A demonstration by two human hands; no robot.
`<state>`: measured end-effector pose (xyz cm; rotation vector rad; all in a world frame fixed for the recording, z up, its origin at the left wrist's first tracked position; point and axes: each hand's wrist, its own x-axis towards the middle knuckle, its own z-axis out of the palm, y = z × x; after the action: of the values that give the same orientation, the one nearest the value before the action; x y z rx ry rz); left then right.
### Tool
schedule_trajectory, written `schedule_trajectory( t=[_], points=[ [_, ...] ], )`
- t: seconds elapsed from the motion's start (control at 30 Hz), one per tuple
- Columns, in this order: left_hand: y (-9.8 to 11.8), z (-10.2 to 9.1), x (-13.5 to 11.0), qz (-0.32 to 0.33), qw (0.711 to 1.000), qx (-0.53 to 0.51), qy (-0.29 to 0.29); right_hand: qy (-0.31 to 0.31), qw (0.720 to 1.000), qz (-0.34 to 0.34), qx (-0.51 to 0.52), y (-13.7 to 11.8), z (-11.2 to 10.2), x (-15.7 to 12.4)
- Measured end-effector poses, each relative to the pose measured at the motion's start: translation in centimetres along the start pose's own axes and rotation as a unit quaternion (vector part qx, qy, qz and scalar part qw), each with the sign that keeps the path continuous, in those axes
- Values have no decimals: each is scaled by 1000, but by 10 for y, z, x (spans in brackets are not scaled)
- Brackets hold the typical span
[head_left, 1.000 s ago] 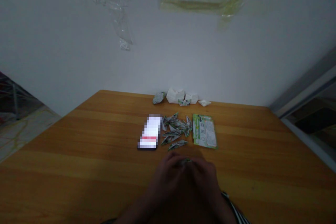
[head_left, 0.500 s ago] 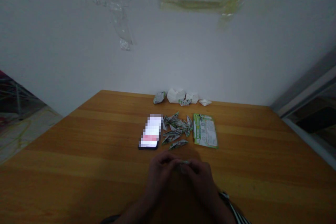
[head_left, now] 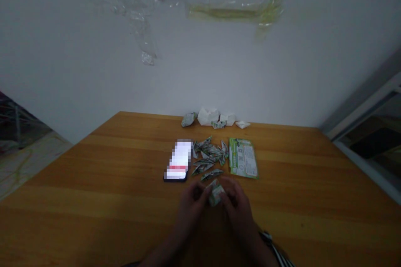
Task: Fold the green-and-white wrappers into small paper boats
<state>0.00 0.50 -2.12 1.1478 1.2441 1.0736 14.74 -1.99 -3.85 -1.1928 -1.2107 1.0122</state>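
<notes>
A small piece of folded green-and-white printed paper [head_left: 215, 194] is pinched between my two hands, close to the front of the pile. My left hand [head_left: 191, 202] grips its left edge with thumb and fingers. On the other side, my right hand [head_left: 238, 204] has its thumb on the paper's face and the fingers curled behind it. Just beyond lie several pointed folded paper pieces [head_left: 213, 152] in the same print, grouped in a loose pile. A flat stack of printed green-and-white paper [head_left: 243, 158] rests to the right of them.
A phone [head_left: 179, 160] with a lit, blurred screen lies left of the pile. Along the wall stand crumpled white paper [head_left: 208, 117], a crumpled printed piece [head_left: 188, 119] and a small white folded piece [head_left: 242, 124]. The wooden table [head_left: 103, 167] meets the wall [head_left: 200, 71] behind.
The paper in my hands has turned from nearly edge-on to showing its flat printed face. My fingers have shifted around it, and the view has tilted slightly.
</notes>
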Motion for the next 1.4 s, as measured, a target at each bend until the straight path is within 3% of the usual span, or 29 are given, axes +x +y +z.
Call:
schedule_trajectory(
  t=[0.1, 0.17, 0.27, 0.33, 0.4, 0.47, 0.53, 0.6, 0.77, 0.93, 1.17, 1.27, 1.4],
  points=[
    [-7, 2, -1, -60, 991, -64, -97, 40, 999, 2, 22, 4, -8, 4],
    [-9, 3, -2, -93, 980, -102, -147, 19, 998, 7, 58, 4, -13, 6],
    [-6, 1, -2, -89, 979, -103, -151, -94, 991, 19, 91, 1, -17, 8],
    [-1, -1, -1, -67, 981, -85, -162, -138, 987, 18, 83, -2, -15, 8],
    [3, -3, 1, -44, 983, -83, -159, -117, 991, 8, 69, -3, -13, 8],
    [4, -5, 4, -29, 989, -92, -113, -76, 996, -15, 46, -4, -11, 9],
    [4, -7, 7, -13, 994, -86, -60, -70, 996, -60, 2, -5, -12, 9],
    [6, -10, 10, -8, 997, -59, -45, -84, 989, -110, -50, -6, -15, 10],
    [12, -14, 10, -14, 990, -55, -126, -54, 989, -119, -68, -5, -20, 12],
    [13, -19, 11, 46, 980, -38, -188, -48, 993, -103, -37, -7, -25, 14],
    [19, -27, 13, 64, 966, 33, -247, -43, 991, -122, -36, -3, -31, 12],
    [20, -27, 11, 60, 967, 40, -243, -44, 991, -118, -46, -2, -32, 11],
    [15, -23, 9, 27, 981, 29, -191, -31, 992, -89, -82, -5, -28, 9]
  ],
)
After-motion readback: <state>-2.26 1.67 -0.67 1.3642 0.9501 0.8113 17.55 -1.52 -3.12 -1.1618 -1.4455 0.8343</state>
